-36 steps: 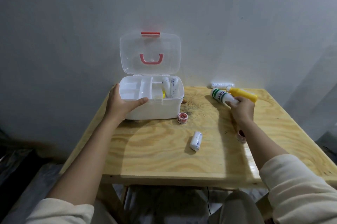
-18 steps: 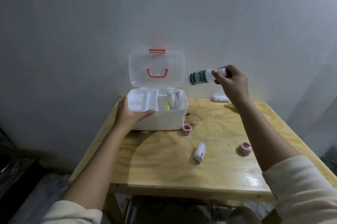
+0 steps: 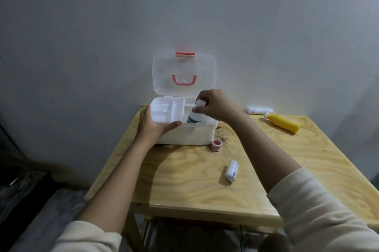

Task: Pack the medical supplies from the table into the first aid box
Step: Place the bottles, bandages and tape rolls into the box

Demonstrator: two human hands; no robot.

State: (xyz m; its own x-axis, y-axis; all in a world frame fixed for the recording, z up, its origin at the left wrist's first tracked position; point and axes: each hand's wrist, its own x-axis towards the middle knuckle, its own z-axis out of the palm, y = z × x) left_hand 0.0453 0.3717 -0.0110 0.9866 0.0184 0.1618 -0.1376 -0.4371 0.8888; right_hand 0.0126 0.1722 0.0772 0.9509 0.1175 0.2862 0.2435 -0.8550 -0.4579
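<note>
The white first aid box (image 3: 190,134) stands open at the table's back edge, its clear lid (image 3: 184,71) upright against the wall. My left hand (image 3: 152,126) grips the box's front left corner, thumb over the rim. My right hand (image 3: 215,105) holds a white bottle with a green band (image 3: 194,117) by its cap, upright and lowered partway into the box's right compartment. A yellow bottle (image 3: 284,123) lies at the back right, a wrapped gauze roll (image 3: 260,110) behind it. A bandage roll (image 3: 231,170) lies mid-table. A red tape roll (image 3: 217,144) sits by the box's front right corner.
The wooden table (image 3: 184,186) is pushed against a grey wall. My right forearm crosses above the table's middle. To the left of the table the floor is dark, with grey fabric low down.
My right hand has picked the white bottle off the table, carried it left through the air and lowered it into the box. My left hand has stayed on the box. The view has tilted.
</note>
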